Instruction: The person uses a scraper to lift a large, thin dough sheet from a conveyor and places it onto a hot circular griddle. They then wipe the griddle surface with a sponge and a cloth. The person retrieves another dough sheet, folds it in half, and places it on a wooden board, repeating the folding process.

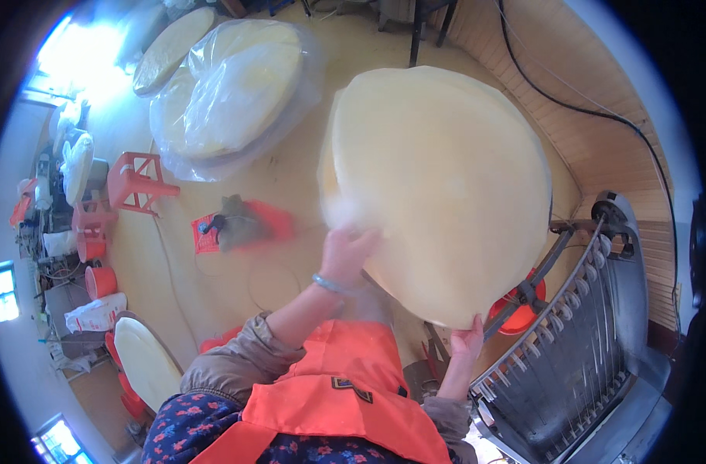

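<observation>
Head view: a person in an orange apron stands over a tan floor.
Sheet: the large round pale-yellow flexible sheet is held up, clear of the floor, above the grey metal slatted machine at the right edge.
Left hand: fingers spread against the sheet's left rim, blurred.
Right hand: fingers pressed to the bottom rim.
Done: sheet lifted; it appears not yet laid down.
Left: plastic-wrapped round sheets lie stacked at the floor's far edge.
</observation>
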`<state>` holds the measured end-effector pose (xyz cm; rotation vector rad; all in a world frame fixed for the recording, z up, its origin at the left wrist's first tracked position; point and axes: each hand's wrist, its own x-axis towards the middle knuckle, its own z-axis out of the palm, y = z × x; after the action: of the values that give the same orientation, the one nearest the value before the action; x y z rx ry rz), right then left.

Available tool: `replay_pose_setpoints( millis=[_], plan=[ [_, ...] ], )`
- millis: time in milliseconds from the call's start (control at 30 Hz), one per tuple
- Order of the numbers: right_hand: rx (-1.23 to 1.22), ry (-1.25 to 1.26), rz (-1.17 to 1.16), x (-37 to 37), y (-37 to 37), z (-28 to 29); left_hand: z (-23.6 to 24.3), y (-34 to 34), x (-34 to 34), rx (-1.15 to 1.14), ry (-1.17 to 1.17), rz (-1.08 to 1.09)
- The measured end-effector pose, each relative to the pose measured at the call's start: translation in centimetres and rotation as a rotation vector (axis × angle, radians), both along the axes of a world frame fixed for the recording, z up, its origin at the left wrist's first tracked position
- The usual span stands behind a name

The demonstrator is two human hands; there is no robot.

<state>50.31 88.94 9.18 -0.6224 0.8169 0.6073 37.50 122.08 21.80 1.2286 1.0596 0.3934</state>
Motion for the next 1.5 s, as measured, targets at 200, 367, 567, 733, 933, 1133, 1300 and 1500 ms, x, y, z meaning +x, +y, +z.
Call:
replay_pose_setpoints(
  millis=[200,367,567,733,933,1133,1300,1500],
  plan=[
    [-0.424,-0.226,0.170,-2.5,-2.7,-2.8,-11.4,-1.3,-6.7,-0.415,-0.039,0.174],
    [-0.551,-0.109,0.138,-2.0,-4.4,-10.4,-22.2,-2.2,-6.5,-0.509,0.046,0.190],
    [-0.458,-0.017,0.182,0.1,-4.2,-14.3,-31.0,-1.2,-3.6,0.155,0.171,-0.035],
    [-0.431,0.123,0.125,-2.4,-2.3,-14.1,-35.7,2.4,-3.3,0.012,0.223,0.141],
    [-0.421,0.248,0.199,-5.5,-0.7,-14.3,-39.1,6.8,-3.2,-0.364,-0.325,0.569],
    [-0.432,0.383,0.223,-5.7,0.2,-14.4,-38.0,7.7,-1.9,-0.336,-0.483,0.723],
    [-0.304,0.324,0.159,-5.5,1.2,-13.8,-38.4,9.3,-1.8,-0.480,-0.698,0.850],
    [-0.362,0.359,0.214,-5.5,1.7,-13.4,-35.8,8.9,-1.1,0.133,0.137,0.525]
  ],
)
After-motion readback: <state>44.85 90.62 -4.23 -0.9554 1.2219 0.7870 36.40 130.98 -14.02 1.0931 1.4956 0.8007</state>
